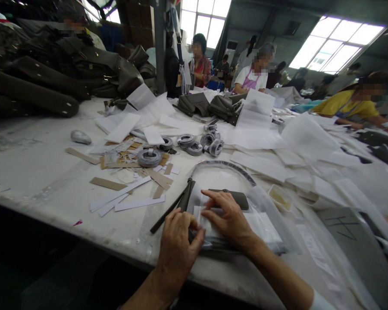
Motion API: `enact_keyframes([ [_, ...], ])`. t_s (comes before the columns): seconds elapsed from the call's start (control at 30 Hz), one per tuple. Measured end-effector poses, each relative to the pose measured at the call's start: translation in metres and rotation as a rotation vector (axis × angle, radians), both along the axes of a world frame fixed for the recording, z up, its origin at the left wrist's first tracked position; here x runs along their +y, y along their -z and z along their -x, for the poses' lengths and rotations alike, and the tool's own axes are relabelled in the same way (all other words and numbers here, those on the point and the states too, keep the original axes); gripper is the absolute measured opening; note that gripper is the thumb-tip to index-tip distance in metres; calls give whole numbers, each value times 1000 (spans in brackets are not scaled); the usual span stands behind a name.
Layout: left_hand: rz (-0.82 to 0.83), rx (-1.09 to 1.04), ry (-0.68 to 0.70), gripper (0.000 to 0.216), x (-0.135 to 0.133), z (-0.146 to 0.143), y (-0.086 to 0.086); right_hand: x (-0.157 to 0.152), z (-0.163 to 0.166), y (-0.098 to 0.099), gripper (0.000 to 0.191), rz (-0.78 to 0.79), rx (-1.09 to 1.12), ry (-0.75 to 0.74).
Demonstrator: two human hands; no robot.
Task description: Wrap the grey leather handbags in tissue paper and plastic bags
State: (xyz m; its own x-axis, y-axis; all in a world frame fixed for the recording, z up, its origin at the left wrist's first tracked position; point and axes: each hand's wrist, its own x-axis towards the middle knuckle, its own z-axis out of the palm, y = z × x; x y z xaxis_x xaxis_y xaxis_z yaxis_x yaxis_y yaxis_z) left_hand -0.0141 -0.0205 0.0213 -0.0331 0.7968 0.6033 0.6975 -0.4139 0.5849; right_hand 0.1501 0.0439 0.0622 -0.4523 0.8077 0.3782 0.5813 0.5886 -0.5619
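Note:
A dark olive handbag lies near the table's front edge, partly covered by white sheets. Its curved handle is wrapped in clear film and arches away from me. A dark strap sticks out at the left side. My left hand is curled at the bag's near left corner, thumb and fingers closed around its dark edge; the exact hold is partly hidden. My right hand lies over the white sheet on the bag, fingers spread and stretched out.
Coiled wrapped straps, cardboard strips and white paper strips lie left of the bag. A small plastic tub stands to its right, near stacked white sheets. Dark bags are heaped at the back left. Several people work beyond.

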Motion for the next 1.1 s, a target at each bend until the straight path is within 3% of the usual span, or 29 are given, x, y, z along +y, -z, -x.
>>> enact_keyframes([
  [0.27,-12,128,77,10,1,2,-12,1,5,3,42,-39,-91,-3],
  [0.43,-184,309,92,15,-11,-4,-21,2,7,2,34,-4,-132,13],
  [0.57,-174,401,157,24,-24,-9,-16,2,10,-1,30,-17,-200,60],
  [0.8,-194,436,149,25,-26,-9,-11,5,3,-18,29,-145,-259,254],
  [0.93,-225,456,129,26,-25,-9,-9,-12,-55,-40,21,-287,-41,391],
  [1.03,-255,474,119,27,-24,-9,-7,-38,-136,-57,24,-338,-33,588],
  [1.1,-297,481,122,27,-22,-8,-7,-61,-197,-66,30,-253,-78,808],
])
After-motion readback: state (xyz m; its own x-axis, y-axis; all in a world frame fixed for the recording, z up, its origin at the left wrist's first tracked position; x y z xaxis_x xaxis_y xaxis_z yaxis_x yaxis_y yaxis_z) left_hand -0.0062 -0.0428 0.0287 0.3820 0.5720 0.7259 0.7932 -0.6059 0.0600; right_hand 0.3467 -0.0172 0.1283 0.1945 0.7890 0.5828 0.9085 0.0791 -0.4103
